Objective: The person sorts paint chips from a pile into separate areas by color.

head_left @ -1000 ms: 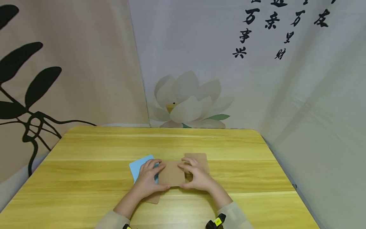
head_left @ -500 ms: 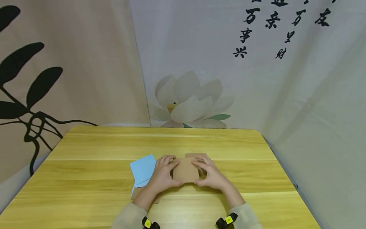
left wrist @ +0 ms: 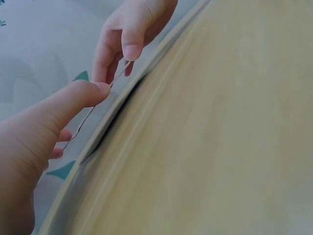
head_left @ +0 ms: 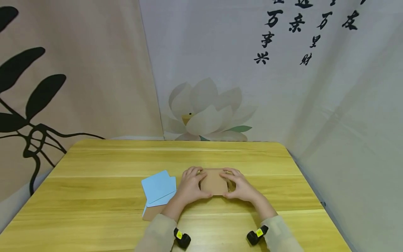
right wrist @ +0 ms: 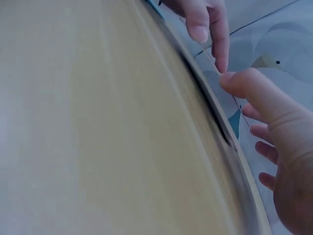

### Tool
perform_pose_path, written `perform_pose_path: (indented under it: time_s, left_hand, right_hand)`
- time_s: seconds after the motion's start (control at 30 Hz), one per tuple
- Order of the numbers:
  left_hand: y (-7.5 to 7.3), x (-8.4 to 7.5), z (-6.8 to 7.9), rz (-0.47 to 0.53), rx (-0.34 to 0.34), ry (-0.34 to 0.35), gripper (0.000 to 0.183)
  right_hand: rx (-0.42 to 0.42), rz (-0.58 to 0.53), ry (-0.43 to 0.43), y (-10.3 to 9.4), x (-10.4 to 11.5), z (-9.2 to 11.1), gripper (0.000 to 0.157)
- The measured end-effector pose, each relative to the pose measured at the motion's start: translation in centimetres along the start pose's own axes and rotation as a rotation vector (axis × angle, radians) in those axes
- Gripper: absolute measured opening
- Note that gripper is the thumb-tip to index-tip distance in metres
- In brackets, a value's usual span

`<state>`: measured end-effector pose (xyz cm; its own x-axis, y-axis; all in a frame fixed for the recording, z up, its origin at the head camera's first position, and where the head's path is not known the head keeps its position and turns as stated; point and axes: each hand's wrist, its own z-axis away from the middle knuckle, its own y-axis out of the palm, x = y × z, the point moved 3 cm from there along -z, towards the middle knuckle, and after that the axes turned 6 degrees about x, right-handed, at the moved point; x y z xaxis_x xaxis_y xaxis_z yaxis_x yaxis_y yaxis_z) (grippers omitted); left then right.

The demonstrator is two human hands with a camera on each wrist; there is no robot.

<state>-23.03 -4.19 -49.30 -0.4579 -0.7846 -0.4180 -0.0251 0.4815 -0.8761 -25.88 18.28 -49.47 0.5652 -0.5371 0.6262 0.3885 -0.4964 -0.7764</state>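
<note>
A thin brown square card (head_left: pixel 213 182) is held between both hands near the middle of the table. My left hand (head_left: pixel 190 186) pinches its left side, thumb at the near corner and fingers toward the far one. On the opposite side, my right hand (head_left: pixel 241 186) grips it the same way. Both wrist views show the card edge-on as a narrow line between thumbs and fingers. The brown card seen earlier at the right is hidden, apparently behind the held one and the hands. Left of my left forearm lie overlapping light blue cards (head_left: pixel 158 188), with part of a brown card (head_left: pixel 152 212) below them.
The wooden table (head_left: pixel 94 182) stretches out on all sides of the hands. Behind its far edge hangs a pale curtain (head_left: pixel 201 70) with a printed lotus and black characters. Black wrist cameras (head_left: pixel 182 239) sit on the beige sleeves.
Both hands have carried the brown card right and slightly away, from beside the blue cards to where the other brown card was visible. More of the blue cards is now uncovered.
</note>
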Motion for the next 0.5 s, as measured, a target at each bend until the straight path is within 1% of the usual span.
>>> perform_pose_path:
  time_s: [0.13, 0.3, 0.43, 0.5]
  left_hand:
    - [0.5, 0.0, -0.8, -0.004, 0.014, 0.001, 0.082]
    - [0.9, 0.1, -1.7, -0.010, 0.038, -0.017, 0.082]
    - [1.1, 0.2, -2.1, -0.002, 0.057, -0.018, 0.081]
    - [1.1, 0.3, -2.2, 0.006, 0.060, -0.011, 0.081]
  right_hand:
    - [0.014, 0.017, 0.012, -0.5, -0.7, -0.2, 0.076]
    - [0.035, -0.006, 0.033, -1.0, -1.3, -0.5, 0.075]
    - [0.040, -0.016, 0.044, -1.0, -1.7, -0.7, 0.075]
    - [0.044, 0.003, 0.052, -0.9, -1.9, -0.8, 0.075]
